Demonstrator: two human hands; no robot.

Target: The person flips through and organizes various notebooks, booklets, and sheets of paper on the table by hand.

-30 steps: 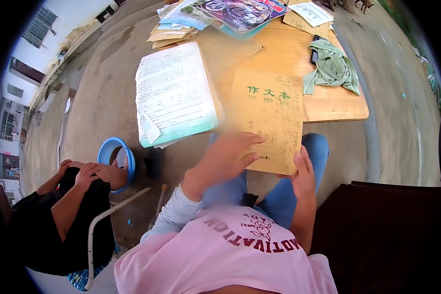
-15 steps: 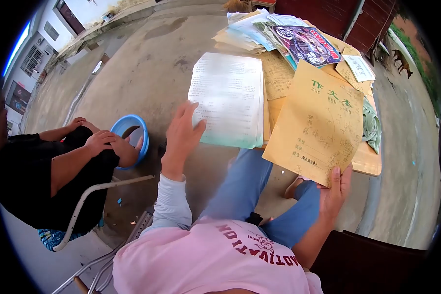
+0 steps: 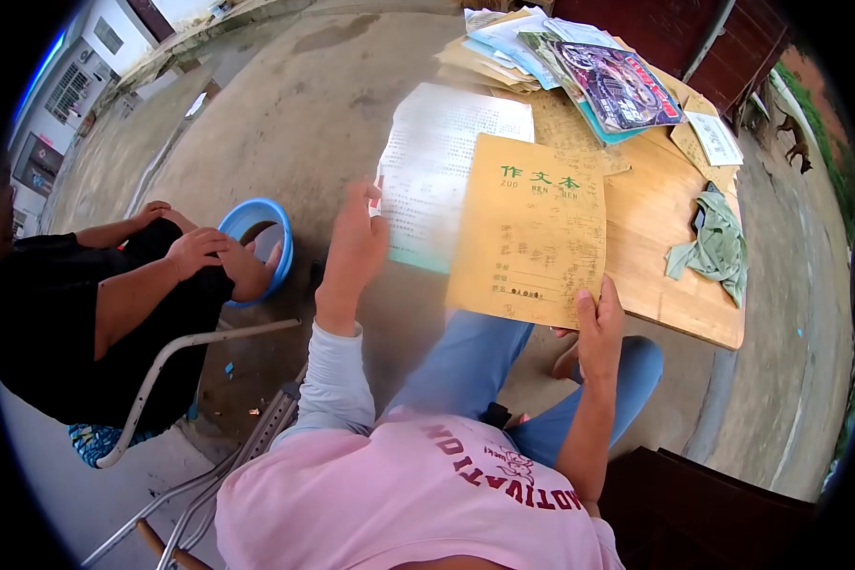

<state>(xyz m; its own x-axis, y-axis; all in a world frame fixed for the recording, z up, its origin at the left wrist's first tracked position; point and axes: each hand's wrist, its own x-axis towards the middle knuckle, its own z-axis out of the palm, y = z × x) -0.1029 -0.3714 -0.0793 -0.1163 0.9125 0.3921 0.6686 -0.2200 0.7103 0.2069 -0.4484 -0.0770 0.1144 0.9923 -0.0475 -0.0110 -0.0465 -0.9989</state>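
Observation:
My right hand (image 3: 600,328) grips a tan exercise book (image 3: 532,233) by its lower right corner, thumb on the cover. The book has green lettering and overlaps the right part of a stack of white printed sheets (image 3: 432,142). At the left edge of those sheets is my left hand (image 3: 356,247), upright, with its fingertips near or on the paper. Whether it pinches the edge cannot be made out. The sheets lie at the left side of the wooden table (image 3: 655,228).
Papers (image 3: 508,47) and a magazine (image 3: 617,85) are piled at the table's far end. A green cloth (image 3: 714,242) lies on the right. To the left, a seated person (image 3: 114,313) is beside a blue basin (image 3: 285,256). Metal crutches (image 3: 266,432) stand nearby.
My left hand has left the book's cover and moved to the left edge of the sheets. The book, held in my right hand, was swung right and tilted, then brought back left over the sheets.

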